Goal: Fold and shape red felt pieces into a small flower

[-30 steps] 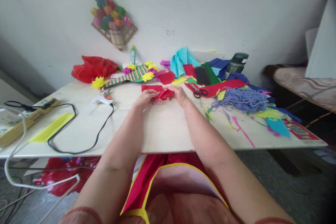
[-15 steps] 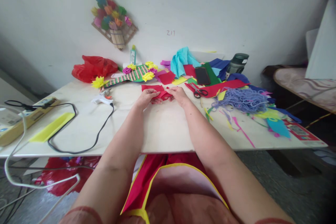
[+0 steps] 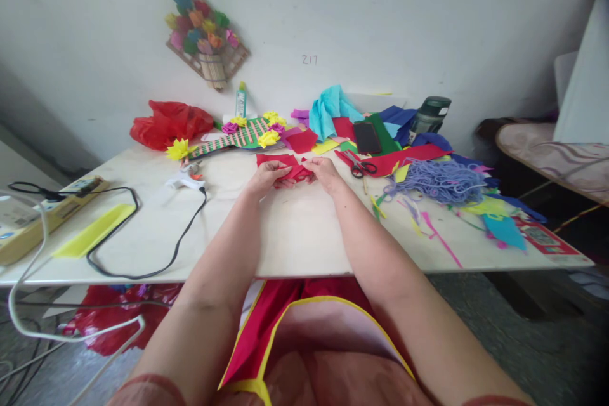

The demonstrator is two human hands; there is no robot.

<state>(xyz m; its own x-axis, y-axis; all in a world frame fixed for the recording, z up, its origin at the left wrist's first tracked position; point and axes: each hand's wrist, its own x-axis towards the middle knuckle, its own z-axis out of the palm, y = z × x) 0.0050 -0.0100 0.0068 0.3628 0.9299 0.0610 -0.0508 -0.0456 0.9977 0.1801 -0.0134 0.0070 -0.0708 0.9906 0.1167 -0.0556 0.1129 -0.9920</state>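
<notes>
Two bare hands meet at the middle of a pale table [image 3: 295,235], seen from the head camera looking forward and down. The left hand [image 3: 266,176] and the right hand [image 3: 326,172] both pinch one small piece of red paper [image 3: 294,171], which sits low over the tabletop between the fingertips. Compared with a second ago, the right hand has drawn slightly inward and the paper looks more bunched, with less of it spread beyond the fingers; I judge that a fold or gather is being tightened. The arms have barely shifted.

The paper is bright red, thin and creased, with a pointed fold showing between the two thumbs. Just beyond the grip lies a flat red sheet [image 3: 276,158], touching or nearly touching the held piece; I cannot tell which.

Beyond the grip and a little to its left rests a green and pink striped craft piece [image 3: 240,135] with yellow paper flowers. Left of the grip lies a white glue gun [image 3: 185,181] with a black cord. Right of the grip are black-handled scissors [image 3: 360,167], and farther right a tangle of lavender yarn [image 3: 440,181] among coloured paper scraps.
</notes>
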